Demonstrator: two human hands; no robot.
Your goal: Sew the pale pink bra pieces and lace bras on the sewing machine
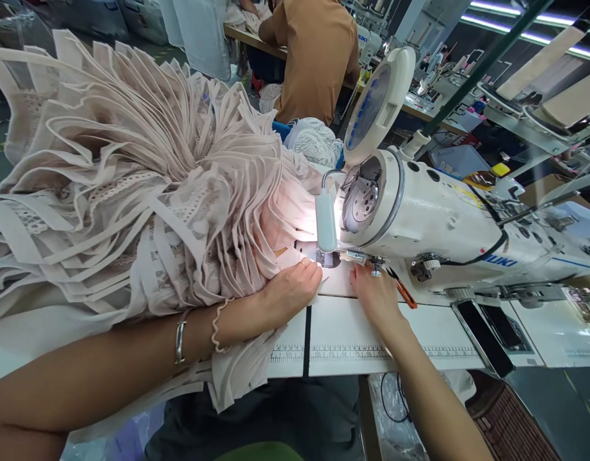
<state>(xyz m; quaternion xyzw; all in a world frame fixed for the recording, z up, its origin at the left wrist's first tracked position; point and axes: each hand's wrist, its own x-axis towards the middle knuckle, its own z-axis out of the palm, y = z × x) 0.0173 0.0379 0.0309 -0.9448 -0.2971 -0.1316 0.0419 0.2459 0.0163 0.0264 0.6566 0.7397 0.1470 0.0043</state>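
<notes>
My left hand (pixel 295 288) is closed in a pinch on a piece of beige fabric (pixel 291 257), just left of the needle area of a white sewing machine (pixel 429 205). My right hand (pixel 377 296) lies on the machine bed, right of the needle area, its fingers curled together. A metal knob and the machine head partly cover those fingers, so what they hold, if anything, is hidden. A small lamp (pixel 326 221) lights the sewing spot. Beside my left arm rises a big heap of beige garments (pixel 180 173) with straps and lace.
Orange-handled thread snips (pixel 404 291) lie right of my right hand. A phone (pixel 484 336) rests near the table's front edge, by a printed ruler (pixel 347 352). A round magnifier (pixel 381 105) stands above the machine head. Beyond, a person in a brown shirt (pixel 317 57) sits turned away.
</notes>
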